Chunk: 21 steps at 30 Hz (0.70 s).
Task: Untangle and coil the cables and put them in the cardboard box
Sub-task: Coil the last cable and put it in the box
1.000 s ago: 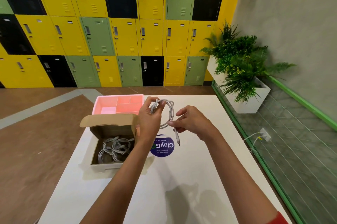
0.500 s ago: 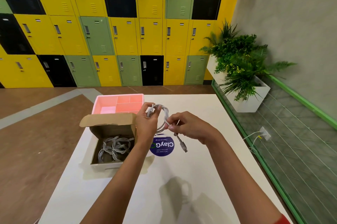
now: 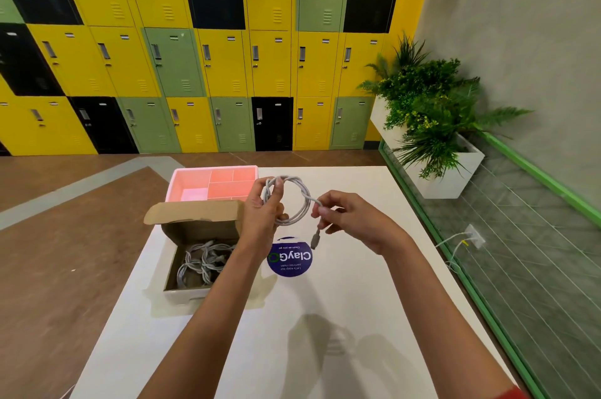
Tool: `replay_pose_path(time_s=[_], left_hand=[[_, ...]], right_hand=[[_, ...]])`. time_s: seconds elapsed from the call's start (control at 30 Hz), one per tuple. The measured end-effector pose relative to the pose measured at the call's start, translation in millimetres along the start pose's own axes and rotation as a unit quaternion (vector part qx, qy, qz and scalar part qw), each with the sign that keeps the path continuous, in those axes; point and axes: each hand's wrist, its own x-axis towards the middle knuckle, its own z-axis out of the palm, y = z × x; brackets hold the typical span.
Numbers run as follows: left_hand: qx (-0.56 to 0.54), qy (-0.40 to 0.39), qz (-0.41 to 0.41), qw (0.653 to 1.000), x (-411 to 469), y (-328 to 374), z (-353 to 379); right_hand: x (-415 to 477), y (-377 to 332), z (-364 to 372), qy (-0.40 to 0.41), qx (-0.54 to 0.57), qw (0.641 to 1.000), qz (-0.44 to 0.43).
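- White counter (image 3: 325, 317) carries the cardboard box (image 3: 198, 226), with coiled cables (image 3: 201, 263) inside.
- Just right of the box, left hand (image 3: 260, 216) grips the looped cable (image 3: 300, 200); right hand (image 3: 354, 219) pinches its tail.
- Step: coiling, nearly done. Likely next: wrap tail, lower coil into box.

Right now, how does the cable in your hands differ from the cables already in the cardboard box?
The held cable is up in the air, its loops gripped by the left hand; the boxed cables lie untouched in the cardboard box. The held cable has a loose plug end hanging free below the right hand, which pinches it; the boxed cables look fully bundled. Both are light grey.
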Motion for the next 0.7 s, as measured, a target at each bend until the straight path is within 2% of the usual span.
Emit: replay_pose_path(time_s=[0.27,0.47,0.57,0.7], left_hand=[[0.027,-0.099,-0.017,0.995,-6,8,-5],[0.174,-0.154,0.075,0.970,-2,19,-9],[0.257,-0.127,0.144,0.947,2,24,-2],[0.308,-0.105,0.153,0.933,7,28,2]], right_hand=[[6,5,4,0.095,0.020,0.995,-0.006],[8,6,4,0.146,0.034,0.989,-0.016],[8,5,2,0.152,0.039,0.987,-0.031],[8,5,-2,0.136,0.020,0.990,-0.041]])
